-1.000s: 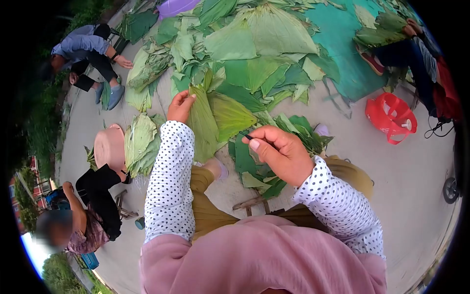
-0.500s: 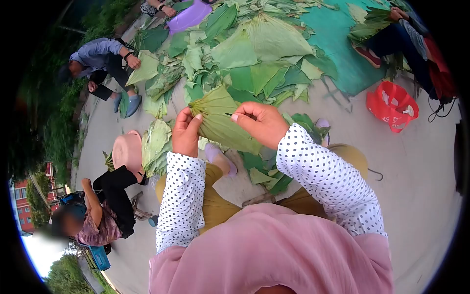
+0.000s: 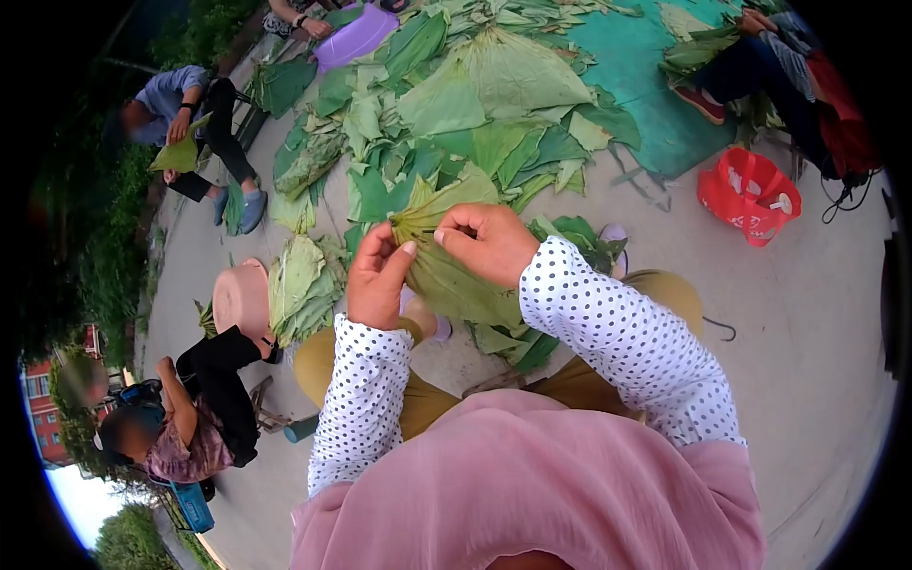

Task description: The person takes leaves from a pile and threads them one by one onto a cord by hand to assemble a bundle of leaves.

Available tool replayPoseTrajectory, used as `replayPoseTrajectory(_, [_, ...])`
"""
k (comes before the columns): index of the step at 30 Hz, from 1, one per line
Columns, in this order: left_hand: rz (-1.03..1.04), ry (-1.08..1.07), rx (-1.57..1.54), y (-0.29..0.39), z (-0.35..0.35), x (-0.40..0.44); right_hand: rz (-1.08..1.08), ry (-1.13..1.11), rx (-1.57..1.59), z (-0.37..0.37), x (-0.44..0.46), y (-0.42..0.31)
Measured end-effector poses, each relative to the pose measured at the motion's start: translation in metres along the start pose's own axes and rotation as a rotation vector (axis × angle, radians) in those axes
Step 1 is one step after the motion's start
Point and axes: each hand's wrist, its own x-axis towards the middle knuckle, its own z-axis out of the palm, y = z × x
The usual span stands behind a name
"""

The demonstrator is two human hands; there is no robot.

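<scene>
A large green lotus leaf (image 3: 465, 290) hangs between my two hands above my lap, its veins gathered at the upper left corner. My left hand (image 3: 378, 285) pinches that gathered corner between thumb and fingers. Close on its right, my right hand (image 3: 489, 247) is closed in a pinch on a thin dark pointed tool (image 3: 427, 233), whose tip reaches the leaf near the gathered veins. Most of this tool is hidden by my fingers, so I cannot make out its kind. More leaves (image 3: 508, 344) lie on the ground between my feet.
A wide leaf pile (image 3: 484, 85) spreads ahead, partly over a green sheet (image 3: 655, 95). Left stand a stack of leaves (image 3: 302, 285) and a pink tub (image 3: 240, 296); a purple basin (image 3: 353, 40) is farther off. At right stands a red bag (image 3: 750, 198). Several people sit around.
My right hand has moved left and slightly down, closer to my left hand, and the leaf is more bunched. The person at upper left has drawn a leaf in towards their body.
</scene>
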Motion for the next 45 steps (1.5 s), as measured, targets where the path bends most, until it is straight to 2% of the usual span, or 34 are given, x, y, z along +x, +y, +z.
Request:
replayPoseTrajectory(6, [0.014,-0.054,0.005,0.006,0.004,-0.004,-0.03,0.009,-0.128,-0.001,-0.001,-0.006])
replayPoseTrajectory(9, [-0.101,-0.08,-0.026,0.005,-0.005,-0.005,-0.076,-0.006,-0.2,-0.002,0.0,-0.005])
replayPoseTrajectory(11, [-0.23,-0.092,-0.246,0.01,-0.003,-0.003,-0.091,-0.026,-0.218,-0.004,0.0,-0.005])
replayPoseTrajectory(12, [-0.234,-0.089,-0.249,0.009,-0.002,-0.003,-0.086,-0.044,-0.239,-0.005,0.0,-0.008])
replayPoseTrajectory(15, [-0.143,-0.099,0.007,0.004,-0.001,-0.004,-0.1,-0.094,-0.35,-0.007,0.001,-0.005])
replayPoseTrajectory(17, [-0.144,-0.085,0.023,0.006,-0.002,-0.001,-0.118,-0.133,-0.441,-0.005,-0.001,-0.004])
replayPoseTrajectory(19, [-0.163,-0.077,0.081,0.003,-0.006,-0.004,-0.346,0.142,-0.464,0.0,-0.004,-0.012])
replayPoseTrajectory(20, [-0.163,-0.077,0.081,0.007,-0.008,0.003,-0.346,0.142,-0.464,-0.002,0.003,-0.012])
replayPoseTrajectory(22, [-0.18,-0.095,0.095,0.002,-0.009,-0.002,-0.468,-0.18,-0.364,-0.002,0.006,-0.006])
replayPoseTrajectory(23, [-0.115,-0.083,0.099,-0.005,-0.011,0.001,-0.51,-0.147,-0.36,-0.001,0.006,-0.006])
replayPoseTrajectory(24, [-0.147,-0.058,0.068,-0.007,-0.008,-0.01,-0.472,-0.182,-0.361,-0.001,-0.003,-0.002])
replayPoseTrajectory(26, [-0.159,-0.058,0.203,0.022,-0.005,-0.004,-0.278,-0.263,-0.218,-0.008,0.007,0.002])
replayPoseTrajectory(28, [-0.115,-0.041,0.166,0.03,-0.016,-0.009,-0.205,-0.349,-0.218,-0.014,0.011,0.017])
replayPoseTrajectory(30, [-0.017,-0.022,0.111,0.054,-0.021,-0.012,-0.224,-0.507,-0.428,-0.021,0.012,0.044])
replayPoseTrajectory(31, [0.013,-0.039,0.095,0.061,-0.022,-0.015,-0.16,-0.583,-0.454,-0.026,0.011,0.056])
replayPoseTrajectory(35, [0.061,-0.083,0.109,0.073,-0.024,-0.026,-0.066,-0.689,-0.637,-0.04,0.001,0.116])
replayPoseTrajectory(37, [0.055,-0.078,0.055,0.073,-0.022,-0.039,0.156,-0.756,-0.842,-0.05,-0.007,0.133])
replayPoseTrajectory(38, [0.059,-0.081,0.019,0.075,-0.021,-0.042,0.153,-0.757,-0.855,-0.056,-0.008,0.137])
replayPoseTrajectory(40, [0.055,-0.078,0.014,0.076,-0.022,-0.045,0.286,-0.999,-1.069,-0.062,-0.019,0.142])
replayPoseTrajectory(41, [0.043,-0.076,-0.005,0.076,-0.026,-0.044,0.28,-0.995,-1.078,-0.059,-0.016,0.145])
replayPoseTrajectory(43, [0.007,-0.077,-0.031,0.069,-0.031,-0.046,0.08,-0.984,-1.368,-0.049,-0.024,0.137])
replayPoseTrajectory(44, [0.016,-0.085,-0.027,0.067,-0.034,-0.041,0.077,-0.971,-1.373,-0.047,-0.019,0.125])
replayPoseTrajectory(45, [-0.01,-0.063,-0.012,0.063,-0.035,-0.042,0.173,-0.788,-1.045,-0.037,-0.017,0.086])
